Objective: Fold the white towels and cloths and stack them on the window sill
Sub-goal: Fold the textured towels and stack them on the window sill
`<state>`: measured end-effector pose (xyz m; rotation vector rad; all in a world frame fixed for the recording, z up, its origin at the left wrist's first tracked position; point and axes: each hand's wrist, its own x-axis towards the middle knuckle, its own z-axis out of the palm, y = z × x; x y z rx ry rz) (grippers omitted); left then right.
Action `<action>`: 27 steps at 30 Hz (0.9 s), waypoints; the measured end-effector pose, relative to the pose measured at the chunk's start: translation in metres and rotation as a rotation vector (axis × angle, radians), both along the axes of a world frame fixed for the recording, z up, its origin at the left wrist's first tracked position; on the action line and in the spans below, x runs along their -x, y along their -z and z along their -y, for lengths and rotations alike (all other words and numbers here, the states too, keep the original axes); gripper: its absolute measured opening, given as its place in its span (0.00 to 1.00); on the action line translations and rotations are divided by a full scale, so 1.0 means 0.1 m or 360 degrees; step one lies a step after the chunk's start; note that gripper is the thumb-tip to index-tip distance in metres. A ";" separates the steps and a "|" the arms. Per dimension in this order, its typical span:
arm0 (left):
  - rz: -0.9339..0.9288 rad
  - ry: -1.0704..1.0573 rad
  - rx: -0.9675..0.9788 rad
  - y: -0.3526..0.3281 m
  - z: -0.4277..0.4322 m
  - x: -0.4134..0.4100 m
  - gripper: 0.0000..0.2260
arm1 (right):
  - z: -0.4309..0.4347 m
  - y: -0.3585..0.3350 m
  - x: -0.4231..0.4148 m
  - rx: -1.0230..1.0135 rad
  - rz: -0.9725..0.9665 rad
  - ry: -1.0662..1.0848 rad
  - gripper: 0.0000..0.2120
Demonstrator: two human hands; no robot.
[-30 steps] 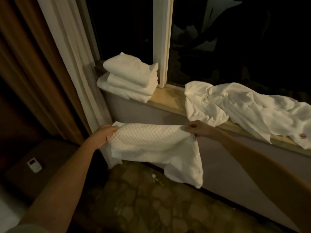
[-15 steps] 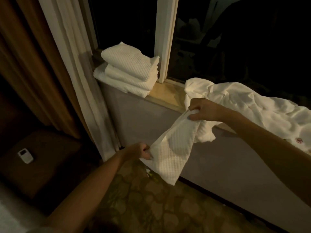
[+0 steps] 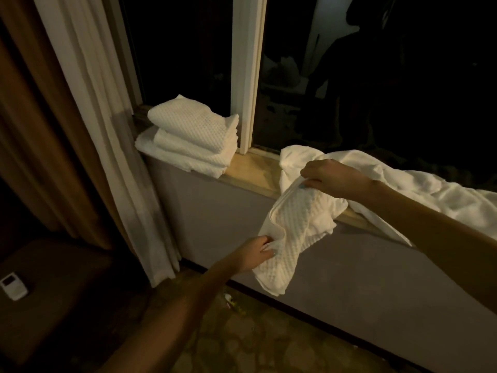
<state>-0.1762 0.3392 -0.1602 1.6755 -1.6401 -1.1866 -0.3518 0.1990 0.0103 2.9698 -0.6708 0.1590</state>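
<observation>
Three folded white towels point(image 3: 193, 135) sit in one stack at the left end of the window sill point(image 3: 250, 170). One heap of loose white cloth point(image 3: 403, 189) lies along its right part, and the number of pieces in it cannot be told. Two hands, the left hand point(image 3: 254, 254) and the right hand point(image 3: 330, 177), hold one waffle towel point(image 3: 293, 227) just in front of the window sill; left of it hang two curtains, one white curtain point(image 3: 107, 130) and one brown curtain point(image 3: 40, 130), one white frame post point(image 3: 248, 76) rises from it between two dark panes point(image 3: 183, 49), and one small white device point(image 3: 13, 288) lies low and far to its left.
</observation>
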 end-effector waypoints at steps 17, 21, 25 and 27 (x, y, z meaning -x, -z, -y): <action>0.0245 0.0140 0.0026 0.02 0.10 0.33 0.21 | -0.02 0.17 0.38 -0.0129 0.0250 0.0288 0.07; 0.0278 -0.0164 0.0345 0.08 0.08 0.56 0.16 | -0.06 0.14 0.44 -0.0055 0.0320 0.0238 0.09; 0.0705 -0.0012 0.0797 0.00 0.21 0.63 0.17 | -0.04 0.02 0.49 0.0021 0.0384 0.0245 0.08; 0.0388 -0.0155 0.0716 -0.05 0.22 0.61 0.16 | -0.04 -0.02 0.53 0.0050 0.0413 0.0211 0.07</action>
